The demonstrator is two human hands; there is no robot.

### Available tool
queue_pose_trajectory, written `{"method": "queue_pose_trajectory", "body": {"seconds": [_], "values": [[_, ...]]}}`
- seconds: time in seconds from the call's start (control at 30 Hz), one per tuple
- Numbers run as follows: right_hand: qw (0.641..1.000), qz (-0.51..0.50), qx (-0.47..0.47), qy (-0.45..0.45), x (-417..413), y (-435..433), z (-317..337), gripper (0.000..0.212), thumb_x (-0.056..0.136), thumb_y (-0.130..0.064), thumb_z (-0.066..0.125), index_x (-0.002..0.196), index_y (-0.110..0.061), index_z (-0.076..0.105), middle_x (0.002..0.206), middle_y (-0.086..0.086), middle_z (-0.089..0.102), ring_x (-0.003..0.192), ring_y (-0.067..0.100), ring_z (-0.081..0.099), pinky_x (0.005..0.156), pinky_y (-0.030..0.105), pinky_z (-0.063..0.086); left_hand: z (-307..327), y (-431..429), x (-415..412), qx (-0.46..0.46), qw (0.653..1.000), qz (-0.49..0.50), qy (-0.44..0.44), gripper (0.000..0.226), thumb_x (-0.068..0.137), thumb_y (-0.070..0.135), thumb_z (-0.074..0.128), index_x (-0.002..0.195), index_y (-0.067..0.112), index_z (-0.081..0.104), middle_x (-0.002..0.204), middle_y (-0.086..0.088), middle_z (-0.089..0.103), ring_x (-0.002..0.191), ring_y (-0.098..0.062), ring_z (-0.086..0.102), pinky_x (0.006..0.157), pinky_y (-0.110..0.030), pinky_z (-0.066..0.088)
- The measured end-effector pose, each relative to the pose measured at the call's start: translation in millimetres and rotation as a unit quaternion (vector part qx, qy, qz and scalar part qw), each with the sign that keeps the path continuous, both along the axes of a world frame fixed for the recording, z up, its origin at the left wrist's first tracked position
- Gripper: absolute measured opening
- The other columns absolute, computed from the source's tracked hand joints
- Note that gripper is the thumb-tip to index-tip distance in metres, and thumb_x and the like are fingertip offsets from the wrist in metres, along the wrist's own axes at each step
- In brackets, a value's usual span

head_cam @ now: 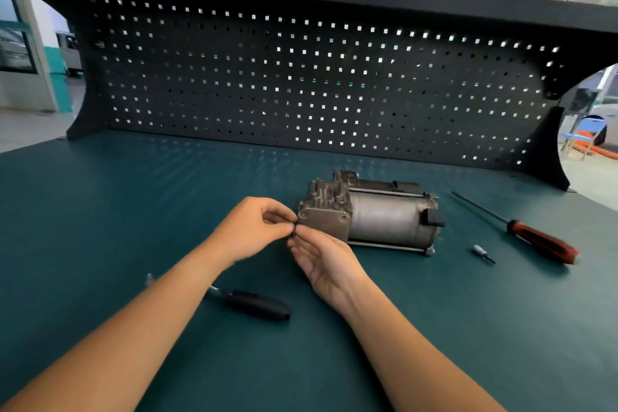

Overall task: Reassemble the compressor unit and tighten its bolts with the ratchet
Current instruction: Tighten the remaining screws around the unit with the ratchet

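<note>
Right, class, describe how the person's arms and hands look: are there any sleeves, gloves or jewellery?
The left forearm and right forearm are bare as far as the picture shows; no sleeve is in view. The left hand and right hand are bare too: no gloves, and no watch, ring or bracelet can be seen.

— What is the compressor (368,214) you are working on made of?

— Dull grey metal: rough casting at its left end, a smoother drum, and a black plastic block (434,217) at its right end.

— And around it?

— To its right, your screwdriver (541,241) has a glossy red-and-black plastic handle. In front of it, your ratchet (257,306) has a matt black grip. Under it lies the matt teal bench top (100,211).
</note>
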State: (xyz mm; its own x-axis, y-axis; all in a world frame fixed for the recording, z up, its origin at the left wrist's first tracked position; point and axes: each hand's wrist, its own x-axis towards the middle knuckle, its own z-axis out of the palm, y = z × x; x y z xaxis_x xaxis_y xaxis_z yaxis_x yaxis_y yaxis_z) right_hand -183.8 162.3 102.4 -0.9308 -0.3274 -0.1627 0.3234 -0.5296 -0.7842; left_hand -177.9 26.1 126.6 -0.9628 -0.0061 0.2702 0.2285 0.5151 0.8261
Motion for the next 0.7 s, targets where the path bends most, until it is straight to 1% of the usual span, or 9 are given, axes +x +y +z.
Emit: {"method": "queue_pose_trajectory", "body": {"seconds": [0.07,0.13,0.2,0.27,0.37,0.43,0.5,0.57,0.7], "values": [[1.0,-0.007,0.006,0.011,1,-1,-1,0.021,0.087,0.002,0.058,0.069,-0.004,0.069,0.063,0.006,0.069,0.056,0.009,0.066,0.054,0.015,0.051,-8,1,0,0.061,0.998,0.025,0.003,0.022,0.081,0.005,0.068,0.075,0.026,0.064,0.074,0.006,0.066,0.071,-0.007,0.061,0.07,-0.024,0.047],[0.999,-0.039,-0.007,0.018,4,-4,-2,0.017,0.087,0.002,0.058,0.073,-0.003,0.067,0.063,0.005,0.069,0.056,0.009,0.066,0.054,0.014,0.051,-14,4,1,0.076,0.995,0.055,0.022,0.017,0.08,0.009,0.07,0.074,0.024,0.063,0.074,0.003,0.066,0.071,-0.012,0.061,0.07,-0.028,0.05],[0.994,-0.096,-0.044,0.021,6,-9,-5,0.009,0.086,0.002,0.059,0.08,-0.001,0.065,0.067,0.005,0.071,0.06,0.01,0.068,0.056,0.014,0.052,-18,8,3,0.071,0.994,0.062,0.048,0.016,0.08,0.012,0.071,0.073,0.024,0.063,0.075,0.004,0.066,0.072,-0.011,0.062,0.068,-0.026,0.05],[0.987,-0.145,-0.069,0.025,6,-12,-6,0.007,0.085,0.004,0.06,0.082,-0.001,0.065,0.071,0.007,0.072,0.065,0.012,0.069,0.059,0.015,0.053,-20,13,4,0.056,0.996,0.042,0.06,0.017,0.08,0.013,0.071,0.075,0.026,0.063,0.077,0.01,0.067,0.074,-0.007,0.063,0.067,-0.02,0.05],[0.986,-0.159,-0.039,0.029,6,-12,-5,0.008,0.085,0.001,0.063,0.081,-0.005,0.067,0.079,0.008,0.072,0.074,0.015,0.07,0.063,0.018,0.055,-23,17,5,0.023,0.996,0.042,0.071,0.015,0.081,0.013,0.07,0.082,0.027,0.065,0.081,0.017,0.065,0.079,0.001,0.062,0.071,-0.007,0.047],[0.987,-0.156,-0.001,0.025,7,-12,-5,0.008,0.085,-0.003,0.064,0.081,-0.01,0.068,0.08,0.005,0.073,0.079,0.015,0.069,0.066,0.019,0.055,-23,17,4,0.014,0.994,0.06,0.085,0.012,0.081,0.012,0.07,0.085,0.023,0.068,0.079,0.018,0.064,0.077,0.005,0.06,0.069,-0.003,0.044],[0.987,-0.16,0.011,0.025,7,-14,-4,0.009,0.085,-0.006,0.066,0.08,-0.012,0.069,0.079,0.002,0.073,0.08,0.013,0.069,0.066,0.018,0.053,-23,18,3,0.006,0.992,0.075,0.099,0.009,0.082,0.011,0.069,0.084,0.02,0.069,0.076,0.018,0.064,0.074,0.007,0.059,0.067,-0.002,0.042],[0.986,-0.167,0.012,0.027,8,-16,-2,0.009,0.084,-0.007,0.066,0.079,-0.013,0.069,0.077,0.0,0.073,0.076,0.01,0.069,0.061,0.015,0.052,-22,18,2,-0.006,0.99,0.084,0.11,0.007,0.082,0.011,0.068,0.084,0.017,0.071,0.075,0.017,0.064,0.074,0.007,0.059,0.066,-0.002,0.042],[0.981,-0.19,0.021,0.042,8,-17,-2,0.01,0.085,-0.008,0.066,0.077,-0.014,0.069,0.071,-0.003,0.073,0.069,0.006,0.069,0.056,0.012,0.051,-20,19,-1,-0.014,0.987,0.097,0.126,0.007,0.084,0.013,0.066,0.084,0.015,0.073,0.076,0.012,0.067,0.076,0.002,0.061,0.069,-0.007,0.045]]}}
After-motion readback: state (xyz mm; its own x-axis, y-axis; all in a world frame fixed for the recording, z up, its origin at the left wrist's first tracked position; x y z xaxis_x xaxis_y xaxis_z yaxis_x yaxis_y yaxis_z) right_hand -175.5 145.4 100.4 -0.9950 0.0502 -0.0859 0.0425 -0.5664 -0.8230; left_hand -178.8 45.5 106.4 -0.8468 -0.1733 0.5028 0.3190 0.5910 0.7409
